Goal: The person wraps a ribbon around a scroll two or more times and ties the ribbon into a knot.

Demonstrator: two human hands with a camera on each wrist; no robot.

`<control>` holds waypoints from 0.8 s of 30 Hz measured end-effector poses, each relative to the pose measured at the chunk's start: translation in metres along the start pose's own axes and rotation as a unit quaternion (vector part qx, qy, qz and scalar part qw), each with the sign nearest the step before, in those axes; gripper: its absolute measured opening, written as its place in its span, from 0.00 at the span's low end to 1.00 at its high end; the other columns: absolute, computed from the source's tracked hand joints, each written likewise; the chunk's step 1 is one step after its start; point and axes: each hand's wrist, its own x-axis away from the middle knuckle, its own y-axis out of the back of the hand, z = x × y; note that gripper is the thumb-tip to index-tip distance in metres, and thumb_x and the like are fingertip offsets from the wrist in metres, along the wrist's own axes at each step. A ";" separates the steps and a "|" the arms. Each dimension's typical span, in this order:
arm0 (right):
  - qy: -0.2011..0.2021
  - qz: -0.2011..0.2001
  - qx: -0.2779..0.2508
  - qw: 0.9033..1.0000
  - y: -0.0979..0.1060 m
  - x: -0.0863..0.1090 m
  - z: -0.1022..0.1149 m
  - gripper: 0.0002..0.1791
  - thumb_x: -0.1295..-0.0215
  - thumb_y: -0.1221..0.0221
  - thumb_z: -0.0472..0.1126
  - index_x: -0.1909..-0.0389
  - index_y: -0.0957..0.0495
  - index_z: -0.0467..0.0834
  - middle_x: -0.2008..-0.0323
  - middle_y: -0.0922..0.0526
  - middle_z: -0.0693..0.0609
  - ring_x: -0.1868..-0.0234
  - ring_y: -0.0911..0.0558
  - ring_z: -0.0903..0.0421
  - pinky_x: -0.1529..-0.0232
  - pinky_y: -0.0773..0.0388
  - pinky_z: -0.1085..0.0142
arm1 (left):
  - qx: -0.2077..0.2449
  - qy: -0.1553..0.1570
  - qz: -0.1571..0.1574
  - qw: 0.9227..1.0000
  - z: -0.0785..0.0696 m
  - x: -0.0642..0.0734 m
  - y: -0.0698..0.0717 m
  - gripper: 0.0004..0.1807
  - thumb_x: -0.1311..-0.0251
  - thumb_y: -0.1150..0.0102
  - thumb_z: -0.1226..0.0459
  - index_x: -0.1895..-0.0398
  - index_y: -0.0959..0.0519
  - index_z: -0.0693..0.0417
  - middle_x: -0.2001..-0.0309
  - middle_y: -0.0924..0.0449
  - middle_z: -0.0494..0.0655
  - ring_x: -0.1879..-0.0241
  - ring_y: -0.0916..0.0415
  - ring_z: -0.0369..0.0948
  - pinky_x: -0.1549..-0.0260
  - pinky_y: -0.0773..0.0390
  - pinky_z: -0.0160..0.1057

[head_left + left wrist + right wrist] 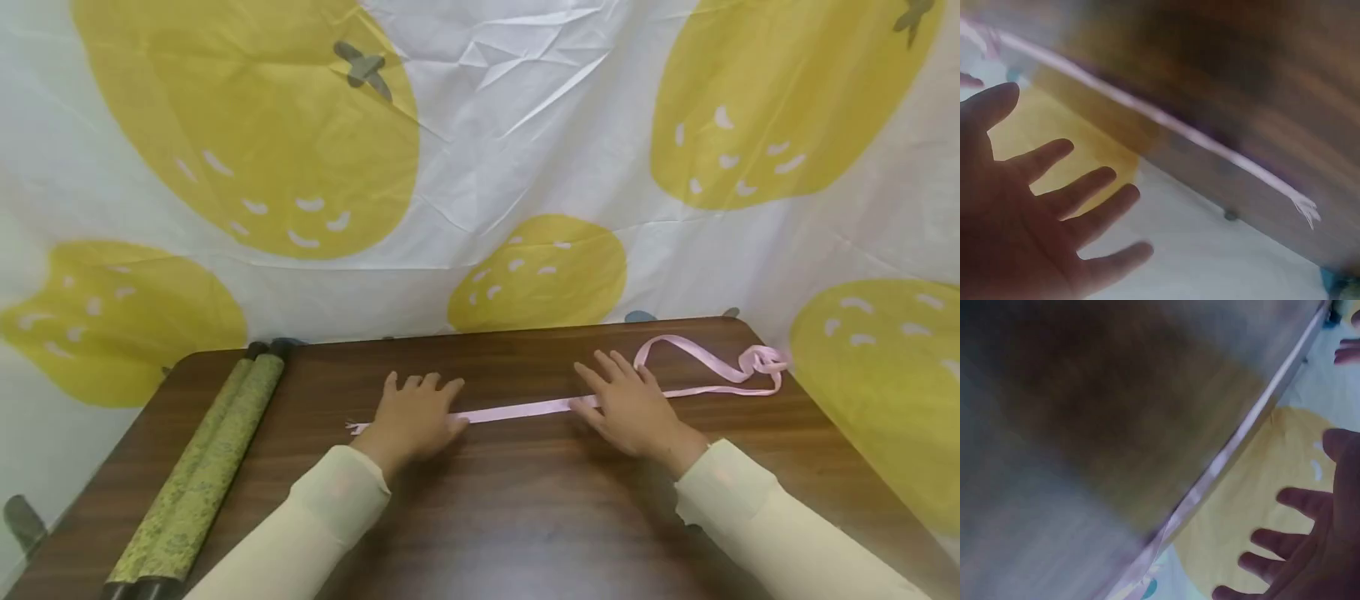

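A pink ribbon (517, 412) lies stretched across the brown table, its frayed end (356, 428) at the left. Toward the right it loops back into a loose bunch (763, 360). My left hand (416, 417) is over the ribbon near the frayed end, and my right hand (630, 408) is over it further right. Both wrist views show straight, spread fingers holding nothing. From the left wrist, the ribbon (1147, 111) appears apart from the left hand (1041, 206). The right wrist view likewise shows the ribbon (1222, 459) apart from the right hand (1310, 544).
Two green-yellow patterned rolls (198, 475) with black ends lie side by side along the left of the brown table (510, 525). A white cloth (525, 150) printed with large yellow fruit hangs behind the table and at its sides.
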 end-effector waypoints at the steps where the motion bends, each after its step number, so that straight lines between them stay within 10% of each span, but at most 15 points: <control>1: 0.010 0.003 0.003 1.000 -0.002 0.004 0.001 0.33 0.26 0.50 0.60 0.29 0.33 0.45 0.27 0.36 0.36 0.26 0.39 0.33 0.33 0.42 0.32 | -0.001 -0.009 -0.001 1.000 -0.004 0.001 -0.004 0.34 0.32 0.48 0.42 0.26 0.35 0.42 0.30 0.32 0.57 0.30 0.35 0.59 0.32 0.44 0.68; 11: 0.049 0.077 0.005 0.996 -0.014 0.021 0.014 0.32 0.27 0.49 0.60 0.29 0.32 0.47 0.29 0.34 0.35 0.28 0.36 0.32 0.35 0.38 0.32 | -0.023 -0.042 -0.012 0.999 -0.029 0.009 -0.030 0.29 0.33 0.45 0.44 0.30 0.31 0.33 0.38 0.28 0.56 0.37 0.30 0.56 0.41 0.32 0.64; 24: 0.075 0.106 0.034 0.991 -0.006 0.038 0.033 0.35 0.29 0.48 0.63 0.31 0.30 0.45 0.32 0.29 0.35 0.32 0.29 0.34 0.40 0.31 0.33 | -0.085 -0.055 -0.029 0.994 -0.023 0.026 -0.031 0.27 0.35 0.44 0.42 0.33 0.27 0.31 0.42 0.23 0.51 0.43 0.25 0.52 0.50 0.26 0.61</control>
